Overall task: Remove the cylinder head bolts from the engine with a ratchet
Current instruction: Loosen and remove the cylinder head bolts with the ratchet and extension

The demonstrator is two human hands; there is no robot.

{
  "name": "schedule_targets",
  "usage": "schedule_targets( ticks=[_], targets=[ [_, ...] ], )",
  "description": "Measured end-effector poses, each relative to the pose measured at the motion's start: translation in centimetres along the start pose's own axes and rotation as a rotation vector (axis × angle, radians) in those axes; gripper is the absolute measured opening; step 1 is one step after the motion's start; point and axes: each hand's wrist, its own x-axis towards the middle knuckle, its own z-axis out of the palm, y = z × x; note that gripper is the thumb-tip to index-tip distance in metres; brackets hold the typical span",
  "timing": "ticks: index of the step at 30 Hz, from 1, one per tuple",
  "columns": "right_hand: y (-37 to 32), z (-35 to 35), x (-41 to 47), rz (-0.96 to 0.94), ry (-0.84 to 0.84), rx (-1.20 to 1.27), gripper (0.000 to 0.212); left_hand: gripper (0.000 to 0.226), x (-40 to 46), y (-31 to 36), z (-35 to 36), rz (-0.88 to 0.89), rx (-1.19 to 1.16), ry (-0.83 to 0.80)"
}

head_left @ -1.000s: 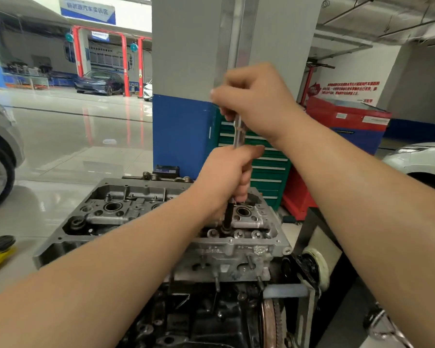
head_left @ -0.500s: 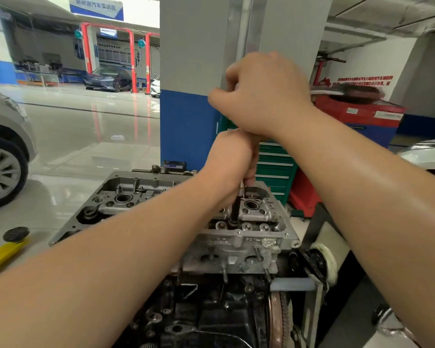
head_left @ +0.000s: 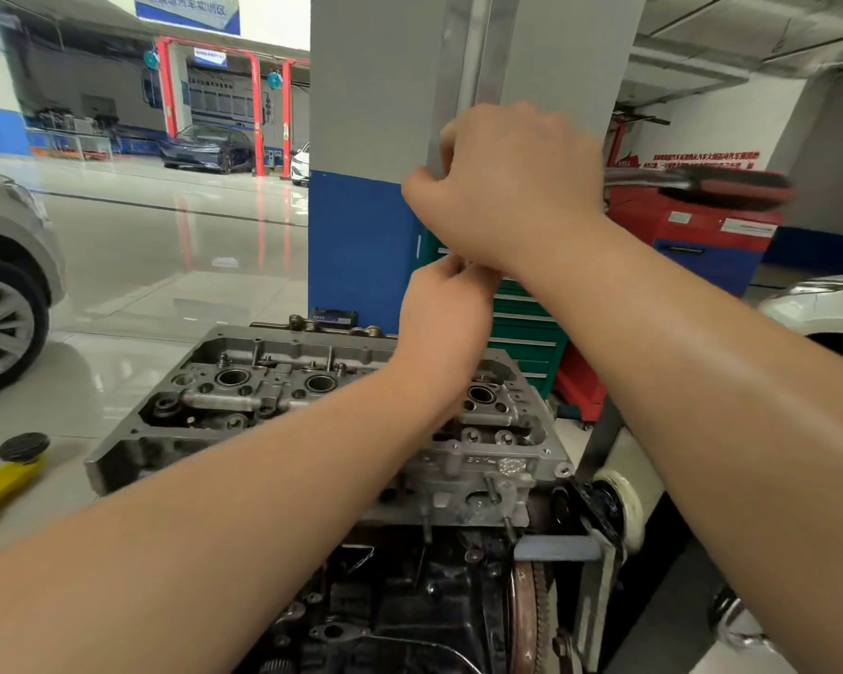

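Directly below hands [head_left: 478, 255]: engine [head_left: 312, 411].

2 bare forearms, no sleeves visible; hands: left [head_left: 441, 318], right [head_left: 517, 187], gloveless, no rings.

A green tool cabinet [head_left: 531, 333] stood beyond a grey-and-blue pillar [head_left: 361, 187]; a yellow jack [head_left: 1, 484] lay near left.

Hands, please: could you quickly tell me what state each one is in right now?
Left hand: fingers curled, gripping something hidden beneath the right hand.
Right hand: curled around the ratchet at its head end.
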Motion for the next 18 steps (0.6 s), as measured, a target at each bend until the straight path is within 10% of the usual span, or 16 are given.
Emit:
schedule_targets(
  ticks=[5, 11, 15, 18],
  targets=[
    [2.4, -0.4, 0.4, 0.006, -0.318, 0.916, 0.026, 0.054, 1.6, 0.7, -1.6, -0.191, -0.081, -0.469],
    [-0.4, 0.7, 0.1, 0.089, -0.025, 0.109, 0.023, 0.03, -0.1, -0.4, -0.5, 0.022, 0.133, 0.017],
    [-0.9, 0.3, -0.6, 0.086, 0.036, -0.036, 0.025, 0.033, 0.1, -0.5, 0.2, 0.015, 0.206, 0.061],
    [0.3, 0.1, -0.1, 0.023, -0.048, 0.16, 0.025, 0.039, 1.1, 0.3, -0.8, -0.116, 0.083, -0.203]
  ],
)
